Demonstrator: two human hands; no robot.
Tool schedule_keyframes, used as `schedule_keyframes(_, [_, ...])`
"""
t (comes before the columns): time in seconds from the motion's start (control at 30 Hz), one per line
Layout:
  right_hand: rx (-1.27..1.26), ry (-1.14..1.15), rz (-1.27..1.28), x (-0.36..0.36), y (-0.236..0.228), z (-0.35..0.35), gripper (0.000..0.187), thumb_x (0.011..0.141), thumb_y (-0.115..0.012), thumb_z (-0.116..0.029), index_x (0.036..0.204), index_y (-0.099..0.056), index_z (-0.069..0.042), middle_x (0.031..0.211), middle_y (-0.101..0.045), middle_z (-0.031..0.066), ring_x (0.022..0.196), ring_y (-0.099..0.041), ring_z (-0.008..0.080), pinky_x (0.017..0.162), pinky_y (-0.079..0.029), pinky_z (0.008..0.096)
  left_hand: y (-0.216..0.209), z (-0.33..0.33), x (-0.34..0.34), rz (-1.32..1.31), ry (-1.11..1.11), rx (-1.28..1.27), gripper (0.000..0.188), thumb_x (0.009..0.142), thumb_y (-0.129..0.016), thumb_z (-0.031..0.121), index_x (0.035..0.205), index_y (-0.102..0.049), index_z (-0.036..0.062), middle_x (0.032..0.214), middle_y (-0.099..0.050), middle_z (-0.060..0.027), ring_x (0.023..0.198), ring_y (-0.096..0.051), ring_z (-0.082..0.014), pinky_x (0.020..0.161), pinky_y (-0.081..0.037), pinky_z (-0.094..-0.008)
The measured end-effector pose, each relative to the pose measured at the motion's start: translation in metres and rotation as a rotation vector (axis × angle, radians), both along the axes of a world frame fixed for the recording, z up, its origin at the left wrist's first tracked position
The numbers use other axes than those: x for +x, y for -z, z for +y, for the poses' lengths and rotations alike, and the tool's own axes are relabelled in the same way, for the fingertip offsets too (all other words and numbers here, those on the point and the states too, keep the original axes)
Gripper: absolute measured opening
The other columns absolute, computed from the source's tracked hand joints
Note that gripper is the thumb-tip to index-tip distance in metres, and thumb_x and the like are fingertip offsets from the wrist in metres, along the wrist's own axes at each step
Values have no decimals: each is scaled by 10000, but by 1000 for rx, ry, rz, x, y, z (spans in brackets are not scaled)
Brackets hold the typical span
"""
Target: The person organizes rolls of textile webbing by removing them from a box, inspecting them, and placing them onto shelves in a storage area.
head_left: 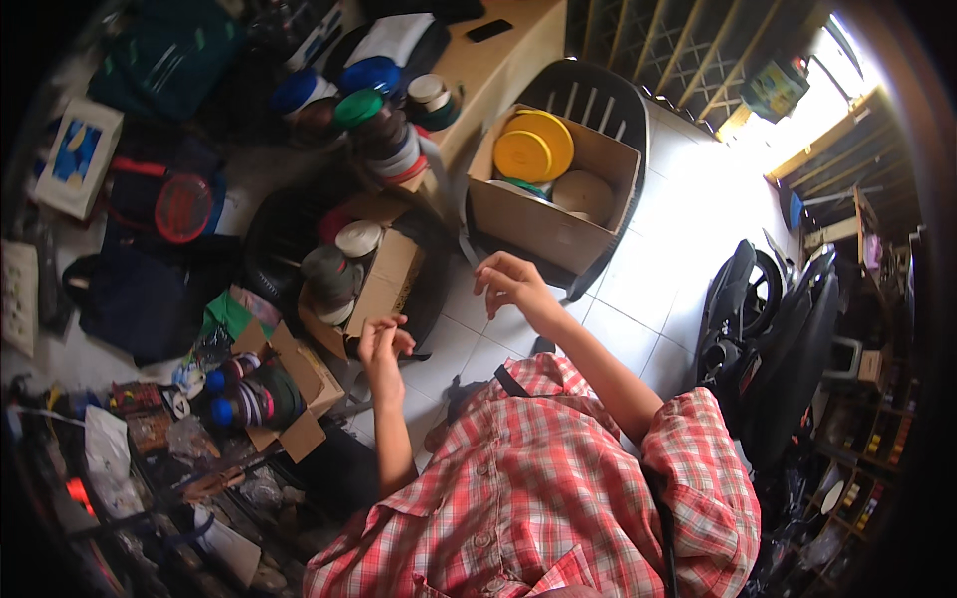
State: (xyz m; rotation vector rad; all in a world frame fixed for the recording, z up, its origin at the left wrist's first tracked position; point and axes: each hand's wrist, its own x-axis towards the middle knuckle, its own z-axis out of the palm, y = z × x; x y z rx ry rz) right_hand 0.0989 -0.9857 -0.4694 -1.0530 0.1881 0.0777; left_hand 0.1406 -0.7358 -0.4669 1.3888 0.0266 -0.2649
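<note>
My right hand (510, 286) reaches forward with bent fingers, by the near side of a cardboard box. A narrow grey webbing strap (462, 224) runs down from the rolls on the table to its fingertips, which appear to pinch the strap's lower end. Lower and to the left, my left hand (382, 344) is raised with half-curled fingers apart, and I see nothing in it. It is nearest to an open cardboard box (384, 284) on a dark chair, which holds grey and white rolls (334, 274) of webbing.
Stacked rolls (384, 135) stand on the wooden table (513, 60). A black chair (633, 110) carries a box (543, 224) with yellow rolls (533, 145). Another open box (309, 374) sits at lower left among clutter. A motorcycle (763, 339) stands right on the tiled floor (653, 269).
</note>
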Motion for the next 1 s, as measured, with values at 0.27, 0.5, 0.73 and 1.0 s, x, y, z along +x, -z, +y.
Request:
schedule_keyframes(0.27, [-48, 337, 166, -63, 24, -142, 227, 971, -514, -215, 1036, -551, -1, 865, -618, 99, 649, -602, 144, 595, -535, 292, 17, -168, 39, 70, 425, 23, 108, 950, -476, 66, 855, -527, 69, 937, -635, -86, 644, -584, -101, 567, -443, -222])
schedule_keyframes(0.5, [34, 598, 254, -71, 45, -185, 248, 976, -494, -224, 1045, -542, 10, 941, -603, 152, 667, -610, 165, 611, -548, 314, 67, -285, 97, 154, 664, 79, 119, 952, -515, 140, 985, -587, 52, 884, -643, -69, 656, -600, -103, 576, -458, -225])
schedule_keyframes(0.73, [82, 840, 254, 0, 64, -230, 240, 999, -455, -198, 1055, -551, 15, 909, -625, 135, 660, -619, 168, 665, -571, 328, 105, -385, 172, 268, 805, -55, 247, 1001, -486, 264, 936, -574, 42, 569, -495, 0, 493, -475, -78, 489, -380, -220])
schedule_keyframes(1.0, [-74, 934, 439, 96, 74, -257, 261, 939, -471, -51, 1169, -537, 52, 1279, -547, 179, 811, -661, 199, 788, -586, 381, 197, -485, 300, -251, 917, 389, 259, 930, -558, 139, 1175, -538, 56, 833, -618, -78, 681, -585, -149, 626, -476, -277])
